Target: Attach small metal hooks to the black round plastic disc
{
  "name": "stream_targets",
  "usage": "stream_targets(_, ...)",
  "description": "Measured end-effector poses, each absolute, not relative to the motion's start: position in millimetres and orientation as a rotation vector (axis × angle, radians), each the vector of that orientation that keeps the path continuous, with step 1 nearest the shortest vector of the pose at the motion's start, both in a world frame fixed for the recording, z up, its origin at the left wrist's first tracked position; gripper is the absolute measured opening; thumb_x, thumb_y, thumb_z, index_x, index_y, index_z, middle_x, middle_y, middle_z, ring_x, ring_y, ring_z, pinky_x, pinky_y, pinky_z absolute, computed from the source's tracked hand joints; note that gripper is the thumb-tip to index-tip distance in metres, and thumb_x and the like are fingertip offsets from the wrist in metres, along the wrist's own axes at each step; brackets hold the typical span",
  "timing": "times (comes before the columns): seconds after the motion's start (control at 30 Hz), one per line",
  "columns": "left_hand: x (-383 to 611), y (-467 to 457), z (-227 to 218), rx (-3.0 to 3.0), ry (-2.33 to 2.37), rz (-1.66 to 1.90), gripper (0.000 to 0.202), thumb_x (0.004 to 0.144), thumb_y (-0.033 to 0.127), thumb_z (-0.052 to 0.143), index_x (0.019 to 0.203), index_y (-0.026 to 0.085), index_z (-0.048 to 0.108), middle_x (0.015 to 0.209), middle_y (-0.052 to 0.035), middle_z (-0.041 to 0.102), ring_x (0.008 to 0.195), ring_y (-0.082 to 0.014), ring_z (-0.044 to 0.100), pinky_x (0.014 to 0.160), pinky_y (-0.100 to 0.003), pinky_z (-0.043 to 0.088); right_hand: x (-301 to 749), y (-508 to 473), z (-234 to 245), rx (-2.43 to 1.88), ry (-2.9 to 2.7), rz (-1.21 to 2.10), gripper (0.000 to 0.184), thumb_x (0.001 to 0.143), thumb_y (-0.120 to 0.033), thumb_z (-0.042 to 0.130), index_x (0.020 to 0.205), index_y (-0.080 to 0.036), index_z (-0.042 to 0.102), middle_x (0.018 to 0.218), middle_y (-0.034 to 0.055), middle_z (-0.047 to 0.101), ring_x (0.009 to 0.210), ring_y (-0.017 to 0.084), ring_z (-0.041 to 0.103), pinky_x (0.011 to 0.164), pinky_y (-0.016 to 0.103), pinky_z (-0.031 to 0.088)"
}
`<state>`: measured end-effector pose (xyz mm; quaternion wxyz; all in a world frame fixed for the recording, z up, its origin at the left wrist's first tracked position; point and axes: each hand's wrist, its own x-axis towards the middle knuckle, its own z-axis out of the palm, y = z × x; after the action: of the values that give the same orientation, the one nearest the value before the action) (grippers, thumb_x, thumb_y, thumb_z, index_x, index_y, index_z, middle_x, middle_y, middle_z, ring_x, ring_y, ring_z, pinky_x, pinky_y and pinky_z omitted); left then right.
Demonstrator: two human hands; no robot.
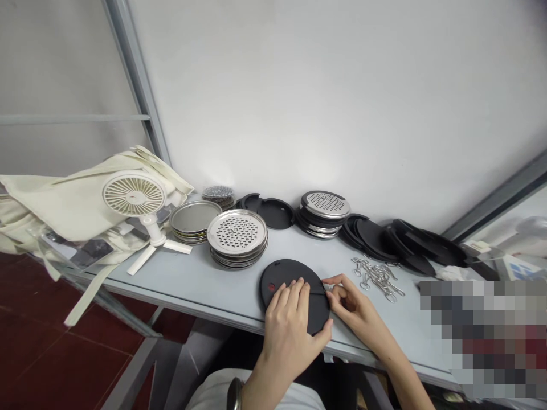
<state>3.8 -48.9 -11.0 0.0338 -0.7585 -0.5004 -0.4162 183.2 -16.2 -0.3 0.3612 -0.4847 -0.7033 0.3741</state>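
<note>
A flat round black plastic disc [277, 279] lies on the pale grey table [205, 273], with a small red mark near its left edge and a thin slit running to its right rim. My left hand [288, 324] rests on the disc's lower half, its fingers spread and pressing down. My right hand [350, 302] comes in from the right, its fingertips pinching the disc's right rim at the slit. A small metal piece [327, 287] shows there, partly hidden by those fingers.
Stacks of round perforated steel plates [237, 238] and black rings [371, 239] stand along the wall. A heap of metal clips [376, 279] lies right of the disc. A white fan [133, 193] and cream cloth [72, 205] sit at the left. A pixelated patch covers the lower right.
</note>
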Motion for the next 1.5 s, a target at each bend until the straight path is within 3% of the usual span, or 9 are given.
stream_targets(0.47, 4.4, -49.1, -11.0, -2.343, -1.544, -1.285, 0.054, 0.081, 0.039, 0.061, 0.127, 0.013, 0.054, 0.128, -0.0099, 0.059, 0.115, -0.0272, 0.057, 0.104, -0.044, 0.044, 183.7, -16.5, -2.5, -1.278, -1.794, 0.902, 0.023, 0.097, -0.040, 0.044, 0.110, -0.021, 0.047, 0.065, -0.0063, 0.033, 0.060, 0.012, 0.036, 0.059, 0.024, 0.034)
stream_targets(0.73, 4.4, -49.7, -9.9, -2.327, -1.549, -1.282, 0.054, 0.079, 0.038, 0.062, 0.126, 0.012, 0.054, 0.128, -0.0101, 0.060, 0.114, -0.0274, 0.058, 0.103, -0.044, 0.046, 180.6, -18.8, 5.4, -1.367, -1.804, 0.935, 0.036, 0.097, -0.048, 0.040, 0.121, -0.021, 0.050, 0.071, -0.0018, 0.047, 0.066, 0.016, 0.048, 0.066, 0.027, 0.041)
stream_targets(0.87, 4.3, -49.2, -11.1, -2.324, -1.540, -1.290, 0.054, 0.079, 0.038, 0.062, 0.126, 0.013, 0.055, 0.128, -0.0098, 0.060, 0.114, -0.0270, 0.057, 0.103, -0.044, 0.045, 181.1, -18.8, 3.3, -1.359, -1.802, 0.929, 0.037, 0.097, -0.049, 0.040, 0.119, -0.021, 0.049, 0.073, -0.0011, 0.050, 0.063, 0.015, 0.046, 0.060, 0.026, 0.039)
stream_targets(1.1, 4.5, -49.0, -10.7, -2.322, -1.531, -1.293, 0.053, 0.079, 0.038, 0.062, 0.125, 0.013, 0.055, 0.127, -0.0096, 0.060, 0.114, -0.0268, 0.057, 0.103, -0.043, 0.045, 181.1, -17.7, 3.4, -1.312, -1.862, 0.825, 0.029, 0.096, -0.043, 0.045, 0.113, -0.020, 0.049, 0.065, -0.0048, 0.042, 0.061, 0.014, 0.042, 0.059, 0.025, 0.037)
stream_targets(1.5, 4.9, -49.6, -10.3, -2.311, -1.531, -1.301, 0.054, 0.078, 0.039, 0.063, 0.125, 0.014, 0.055, 0.126, -0.0095, 0.061, 0.112, -0.0269, 0.058, 0.102, -0.043, 0.046, 181.2, -15.9, 2.0, -1.304, -1.822, 0.846, 0.030, 0.093, -0.045, 0.049, 0.108, -0.020, 0.052, 0.065, -0.0045, 0.041, 0.061, 0.014, 0.042, 0.059, 0.025, 0.038)
